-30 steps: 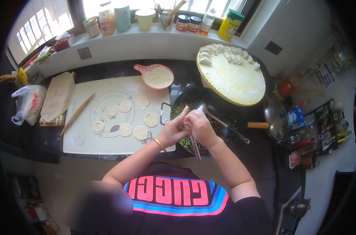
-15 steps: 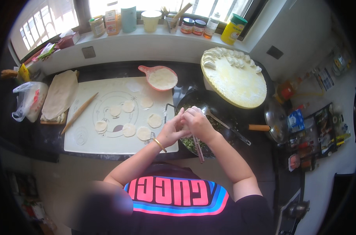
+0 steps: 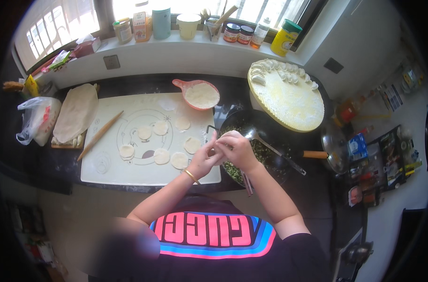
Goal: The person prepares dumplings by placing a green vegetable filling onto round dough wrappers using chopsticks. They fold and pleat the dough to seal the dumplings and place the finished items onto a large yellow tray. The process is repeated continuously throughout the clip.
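Over the near left rim of a dark wok [image 3: 281, 181], my left hand [image 3: 204, 159] and my right hand [image 3: 239, 149] meet fingertip to fingertip. Both are closed around what seems to be a dumpling, almost wholly hidden by the fingers. A pair of chopsticks [image 3: 247, 183] sticks out below my right hand, held against its palm. Chopped green filling [image 3: 233, 173] lies in the wok beneath. A metal spoon [image 3: 275, 151] rests in it, handle over the right rim. Left of my hands, several round dough wrappers [image 3: 179, 160] lie on a pale mat [image 3: 106, 171].
A round yellow tray [image 3: 289, 103] holds dumplings along its far edge. A red scoop of flour [image 3: 201, 95] stands behind the mat. A rolling pin [image 3: 100, 135], a folded dough sheet [image 3: 75, 113] and a plastic bag [image 3: 37, 121] sit leftward. Jars [image 3: 231, 33] line the sill.
My fingers have shifted slightly against each other, still pinched together. The chopsticks still hang below my right hand. The whole view has moved a little, so the counter appears farther right.
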Available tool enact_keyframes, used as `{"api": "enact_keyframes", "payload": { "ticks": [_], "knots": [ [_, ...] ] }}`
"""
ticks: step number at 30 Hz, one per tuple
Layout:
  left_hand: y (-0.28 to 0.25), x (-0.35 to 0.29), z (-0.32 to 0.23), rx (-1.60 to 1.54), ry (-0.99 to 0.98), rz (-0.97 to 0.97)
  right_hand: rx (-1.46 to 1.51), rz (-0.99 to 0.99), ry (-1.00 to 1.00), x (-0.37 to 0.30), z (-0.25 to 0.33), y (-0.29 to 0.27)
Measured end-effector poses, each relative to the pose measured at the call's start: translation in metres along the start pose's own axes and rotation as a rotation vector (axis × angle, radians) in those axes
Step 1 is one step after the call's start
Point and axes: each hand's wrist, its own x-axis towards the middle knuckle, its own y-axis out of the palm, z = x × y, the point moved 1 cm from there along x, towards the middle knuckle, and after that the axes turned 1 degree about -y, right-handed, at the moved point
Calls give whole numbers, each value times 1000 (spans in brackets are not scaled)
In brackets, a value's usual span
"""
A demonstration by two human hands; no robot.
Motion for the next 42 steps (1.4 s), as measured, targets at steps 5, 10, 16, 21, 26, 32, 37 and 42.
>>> {"api": "enact_keyframes", "payload": {
  "ticks": [5, 10, 16, 21, 26, 32, 37, 42],
  "knots": [
    [-2, -8, -14, -42, -33, 11, 46, 18, 150, -4, 1, 3],
    [-8, -10, -7, -31, -5, -3, 124, -120, 78, -5, 5, 15],
    [-4, -14, -12, -68, 33, -39, 46, -35, 112, -3, 7, 13],
    [-10, -17, -12, -102, -12, -83, 95, -60, 146, -3, 14, 15],
    [-12, -16, -10, -15, 16, -68, 65, -48, 75, -5, 4, 20],
    [-16, -16, -5, 10, 51, -104, 138, -31, 269, -3, 15, 16],
    [-9, -15, -8, 29, 34, -64, 59, -122, 10, -4, 4, 25],
    [-16, -16, -8, -140, -38, -89, 177, -16, 269, -2, 17, 15]
  ]
}}
